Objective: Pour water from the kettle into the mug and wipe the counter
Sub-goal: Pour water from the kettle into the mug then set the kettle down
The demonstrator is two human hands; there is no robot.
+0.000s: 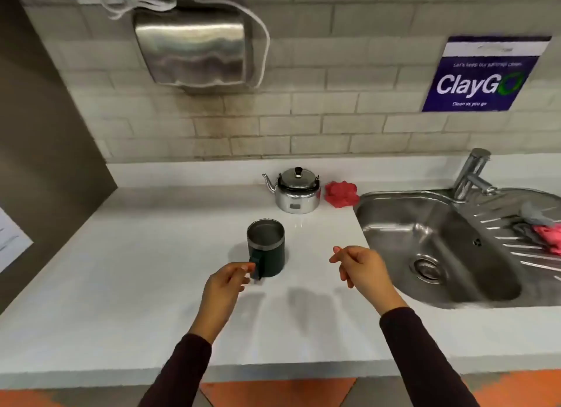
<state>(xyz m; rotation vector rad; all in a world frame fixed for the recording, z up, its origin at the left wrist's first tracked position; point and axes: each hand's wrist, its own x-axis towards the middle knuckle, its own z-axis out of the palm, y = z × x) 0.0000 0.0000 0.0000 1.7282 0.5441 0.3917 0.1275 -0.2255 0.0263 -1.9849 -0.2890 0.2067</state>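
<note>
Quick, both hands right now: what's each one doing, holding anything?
Left hand: fingertips at the mug handle; whether it grips cannot be told.
Right hand: loosely curled above the counter, holding nothing.

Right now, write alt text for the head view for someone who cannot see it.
A person's left hand reaches the handle of a dark mug on a white counter, right hand hovering empty. Behind stand a steel kettle and a red cloth, with a steel sink to the right.
</note>
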